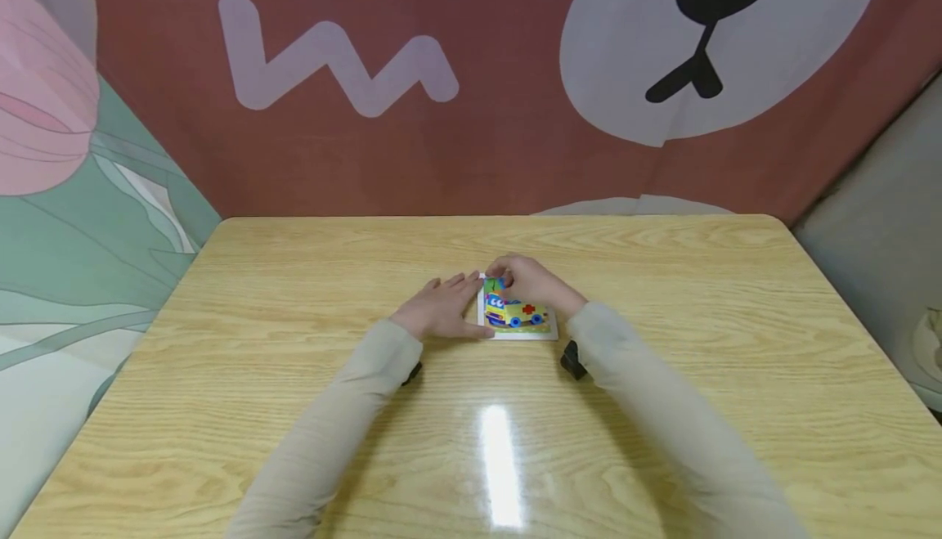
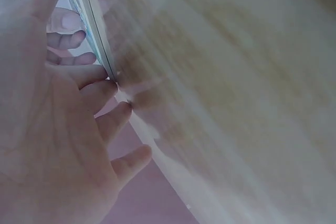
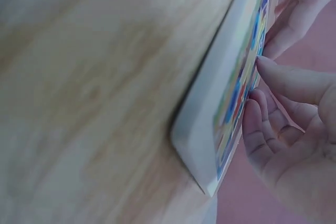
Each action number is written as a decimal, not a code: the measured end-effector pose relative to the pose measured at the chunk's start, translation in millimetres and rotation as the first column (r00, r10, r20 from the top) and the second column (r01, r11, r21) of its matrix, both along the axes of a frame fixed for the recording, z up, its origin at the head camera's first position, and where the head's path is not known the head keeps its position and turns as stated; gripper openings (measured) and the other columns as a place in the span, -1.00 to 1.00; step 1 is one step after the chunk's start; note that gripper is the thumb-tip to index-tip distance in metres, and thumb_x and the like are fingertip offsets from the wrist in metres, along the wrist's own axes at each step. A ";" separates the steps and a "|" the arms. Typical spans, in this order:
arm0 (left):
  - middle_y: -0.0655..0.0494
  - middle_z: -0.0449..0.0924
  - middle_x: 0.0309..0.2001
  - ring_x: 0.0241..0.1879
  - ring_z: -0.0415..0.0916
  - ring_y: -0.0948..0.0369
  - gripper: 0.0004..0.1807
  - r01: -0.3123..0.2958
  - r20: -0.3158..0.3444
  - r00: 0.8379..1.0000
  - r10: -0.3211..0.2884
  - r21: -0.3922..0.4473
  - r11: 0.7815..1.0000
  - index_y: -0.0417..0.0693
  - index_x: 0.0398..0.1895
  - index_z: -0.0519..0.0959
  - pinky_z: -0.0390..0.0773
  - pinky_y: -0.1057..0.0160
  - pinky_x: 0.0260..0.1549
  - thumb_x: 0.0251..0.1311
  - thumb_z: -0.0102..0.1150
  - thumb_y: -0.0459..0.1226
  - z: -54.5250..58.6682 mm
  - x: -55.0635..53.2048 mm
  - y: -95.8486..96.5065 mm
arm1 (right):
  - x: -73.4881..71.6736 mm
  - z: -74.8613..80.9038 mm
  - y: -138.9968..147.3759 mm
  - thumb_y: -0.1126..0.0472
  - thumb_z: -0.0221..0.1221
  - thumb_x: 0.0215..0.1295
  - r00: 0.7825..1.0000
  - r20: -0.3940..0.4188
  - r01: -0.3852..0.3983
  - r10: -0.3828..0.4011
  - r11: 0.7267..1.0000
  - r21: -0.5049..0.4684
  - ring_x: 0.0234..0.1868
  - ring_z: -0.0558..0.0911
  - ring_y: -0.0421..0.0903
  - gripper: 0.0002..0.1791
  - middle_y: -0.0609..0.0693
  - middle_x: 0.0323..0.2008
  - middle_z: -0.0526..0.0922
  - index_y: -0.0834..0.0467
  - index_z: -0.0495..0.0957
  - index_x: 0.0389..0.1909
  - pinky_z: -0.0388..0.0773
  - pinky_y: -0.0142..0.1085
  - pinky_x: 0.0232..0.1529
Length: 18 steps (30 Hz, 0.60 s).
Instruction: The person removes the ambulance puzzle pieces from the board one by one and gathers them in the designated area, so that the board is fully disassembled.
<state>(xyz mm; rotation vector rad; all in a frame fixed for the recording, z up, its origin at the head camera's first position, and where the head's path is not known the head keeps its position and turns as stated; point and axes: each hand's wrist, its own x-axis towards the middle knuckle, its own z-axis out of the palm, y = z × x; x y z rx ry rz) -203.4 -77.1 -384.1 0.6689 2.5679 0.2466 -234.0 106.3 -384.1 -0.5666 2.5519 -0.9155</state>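
A small white-bordered picture board (image 1: 518, 336) with a yellow ambulance lies flat on the table. My left hand (image 1: 440, 307) rests along its left side, fingers extended toward the upper corner and thumb at the lower edge. In the left wrist view, the thumb reaches the edge of the board (image 2: 90, 19). Over the board's upper part, my right hand (image 1: 536, 284) bends its fingers onto the picture near the upper left corner. The right wrist view shows thumb and fingertips touching the colourful picture (image 3: 239, 95). Whether a loose piece sits between them is hidden.
The light wood table (image 1: 294, 277) has rounded far corners and a bright light reflection near the front. Behind it stands a reddish-brown wall (image 1: 500, 154) with a cartoon face. A dark wrist device (image 1: 573, 360) shows beneath the right wrist.
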 end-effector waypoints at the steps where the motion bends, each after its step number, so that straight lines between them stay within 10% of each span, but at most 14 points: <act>1: 0.14 -0.25 0.56 0.55 -0.24 0.12 0.05 0.001 0.002 1.000 -0.001 -0.004 1.000 0.06 0.54 -0.17 -0.19 -0.09 0.50 0.16 0.01 0.32 0.2 0.3 0.1 | 0.0 0.4 -0.3 0.48 0.16 0.22 1.000 0.002 0.000 0.000 1.000 0.003 -0.03 0.56 0.05 -0.58 0.25 0.07 0.56 0.35 0.46 0.13 0.60 -0.22 0.00; 18: 0.15 -0.29 0.56 0.55 -0.25 0.12 0.05 0.001 0.001 1.000 0.000 -0.028 1.000 0.06 0.54 -0.19 -0.10 -0.13 0.48 0.15 0.00 0.32 0.5 0.1 2.2 | -6.7 0.8 -3.0 0.47 0.20 0.18 0.999 0.011 -0.033 0.032 0.997 0.068 0.10 0.51 0.11 -0.59 0.22 0.09 0.53 0.34 0.48 0.09 0.50 -0.10 0.19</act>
